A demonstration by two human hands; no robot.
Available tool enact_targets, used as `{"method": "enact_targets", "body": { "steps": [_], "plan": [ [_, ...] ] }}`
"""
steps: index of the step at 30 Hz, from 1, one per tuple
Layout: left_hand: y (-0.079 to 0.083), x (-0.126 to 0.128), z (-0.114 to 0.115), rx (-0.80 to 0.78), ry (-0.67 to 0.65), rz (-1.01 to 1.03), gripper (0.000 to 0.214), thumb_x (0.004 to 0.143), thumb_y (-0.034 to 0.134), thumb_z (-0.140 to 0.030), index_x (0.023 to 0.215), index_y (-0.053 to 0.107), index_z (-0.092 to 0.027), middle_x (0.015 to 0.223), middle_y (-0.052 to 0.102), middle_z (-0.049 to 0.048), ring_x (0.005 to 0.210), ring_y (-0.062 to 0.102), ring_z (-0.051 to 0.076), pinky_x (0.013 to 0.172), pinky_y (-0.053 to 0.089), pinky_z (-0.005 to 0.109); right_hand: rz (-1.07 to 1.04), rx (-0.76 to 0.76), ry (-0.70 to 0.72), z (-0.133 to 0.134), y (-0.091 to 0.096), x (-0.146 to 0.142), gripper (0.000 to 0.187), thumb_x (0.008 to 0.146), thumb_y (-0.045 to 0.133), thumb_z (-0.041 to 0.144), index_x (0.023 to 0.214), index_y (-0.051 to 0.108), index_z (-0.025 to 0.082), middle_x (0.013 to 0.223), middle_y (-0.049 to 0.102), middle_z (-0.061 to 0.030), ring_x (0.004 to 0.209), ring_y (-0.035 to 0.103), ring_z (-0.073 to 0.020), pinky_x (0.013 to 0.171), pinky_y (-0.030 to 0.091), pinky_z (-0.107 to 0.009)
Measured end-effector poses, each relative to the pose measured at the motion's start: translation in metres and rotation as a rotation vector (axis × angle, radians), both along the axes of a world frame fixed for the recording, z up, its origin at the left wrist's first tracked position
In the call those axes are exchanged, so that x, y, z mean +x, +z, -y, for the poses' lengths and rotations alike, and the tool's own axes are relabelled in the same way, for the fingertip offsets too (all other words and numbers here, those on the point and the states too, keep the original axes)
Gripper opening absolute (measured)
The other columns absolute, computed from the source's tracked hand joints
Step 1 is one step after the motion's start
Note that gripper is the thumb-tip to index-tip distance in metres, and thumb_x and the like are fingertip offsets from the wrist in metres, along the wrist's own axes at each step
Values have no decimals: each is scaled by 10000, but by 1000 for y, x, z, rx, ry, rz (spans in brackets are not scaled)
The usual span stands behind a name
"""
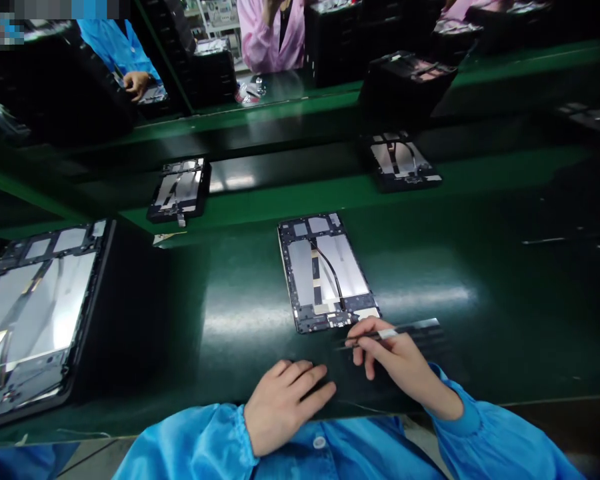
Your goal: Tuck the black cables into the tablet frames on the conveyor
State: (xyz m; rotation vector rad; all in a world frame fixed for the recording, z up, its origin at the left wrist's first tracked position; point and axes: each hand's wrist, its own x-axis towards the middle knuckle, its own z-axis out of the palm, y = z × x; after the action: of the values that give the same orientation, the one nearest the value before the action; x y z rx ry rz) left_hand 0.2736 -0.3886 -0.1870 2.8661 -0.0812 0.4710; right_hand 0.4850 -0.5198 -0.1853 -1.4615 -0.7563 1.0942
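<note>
An opened tablet point(347, 263) lies face down on the green table in front of me, its silver inner plates and dark ribbon cables showing. My right hand point(385, 350) is just below the tablet's lower right corner, with thumb and fingers pinched around metal tweezers point(420, 325). The tips of the tweezers point left, slightly below the tablet's bottom edge. Palm down near the table's front edge rests my left hand point(290, 400), fingers stretched out and holding nothing. It is apart from the tablet.
At the left stands a tall stack of opened tablets point(35, 300). Further back are a smaller tablet stack point(180, 190) and another tablet point(403, 160). A thin rod point(545, 241) lies at the right. Beyond the green ledge sit a person in pink point(290, 37) and one in blue point(130, 50).
</note>
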Motion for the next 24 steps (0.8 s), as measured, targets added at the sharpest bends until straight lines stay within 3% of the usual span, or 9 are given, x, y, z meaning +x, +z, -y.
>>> {"method": "enact_targets", "body": {
  "steps": [4,8,11,15,18,21,24],
  "plan": [
    [-4,1,1,11,-21,-58,283,1014,435,-198,1222,624,-230,1267,621,59,1083,557,221,789,452,331,160,-83,145,1,1,-2,266,945,600,447,886,598,188,663,644,3,528,626,-153,485,487,-238],
    [-2,3,-2,13,-46,-14,283,1011,448,-195,1219,626,-270,1238,627,52,1059,553,212,773,445,321,472,-27,218,-6,10,-1,220,944,603,387,825,601,201,722,644,-8,615,624,-182,545,465,-273],
    [-1,4,-2,9,-45,-13,282,1011,448,-194,1209,633,-271,1223,627,53,1053,549,212,768,445,320,552,-2,268,-10,15,-1,248,958,586,396,805,609,202,725,642,-6,626,616,-188,572,450,-285],
    [-1,4,1,1,-38,-17,290,1012,443,-189,1217,633,-269,1210,624,55,1051,542,211,767,442,321,506,-20,289,-9,11,-4,229,953,600,385,810,608,205,727,639,-1,642,619,-190,583,450,-283],
    [-1,4,2,-9,-33,-13,279,1013,445,-206,1201,641,-270,1211,621,54,1047,541,216,763,442,324,307,-17,246,-7,9,0,269,952,595,418,789,584,204,700,635,-4,602,622,-178,549,476,-270],
    [5,6,-1,-58,-17,-11,286,1018,424,-207,1190,644,-269,1218,617,56,1026,553,211,758,448,323,139,24,131,-15,16,13,288,940,598,452,796,556,206,716,646,-10,549,622,-158,516,510,-256],
    [13,11,-14,-134,45,12,256,1005,458,-204,1190,635,-218,1185,629,72,978,572,191,749,456,309,178,48,68,-36,29,26,258,908,630,431,801,553,210,741,661,-23,625,677,-185,560,552,-270]
  ]
}}
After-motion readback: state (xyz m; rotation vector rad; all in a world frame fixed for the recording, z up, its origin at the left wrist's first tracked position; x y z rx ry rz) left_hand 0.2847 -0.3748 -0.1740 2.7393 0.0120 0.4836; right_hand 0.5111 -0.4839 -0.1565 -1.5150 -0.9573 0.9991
